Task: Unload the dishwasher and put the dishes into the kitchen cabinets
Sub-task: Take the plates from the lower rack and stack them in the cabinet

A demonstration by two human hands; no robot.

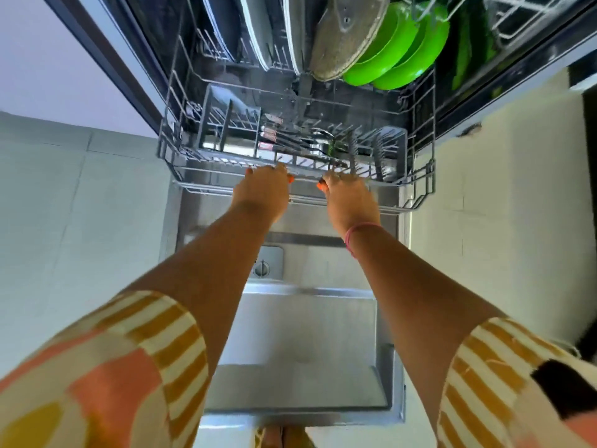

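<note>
The dishwasher's lower rack (423, 176) of grey wire stands partly out over the open door (300, 350). My left hand (263, 190) and my right hand (350, 200) both grip the rack's front rail, fingers curled over it. At the rack's back stand two green plates (400, 56), a grey round lid or pan (349, 37) and several dark plates with white rims (258, 33). A cutlery basket (392, 150) at the front right holds utensils with pink handles (269, 137) and dark handles lying across it.
Light floor tiles (80, 205) lie on the left and a pale cabinet front (504, 195) on the right. The upper rack (529, 17) shows at top right. The door's detergent compartment (268, 263) sits below my arms.
</note>
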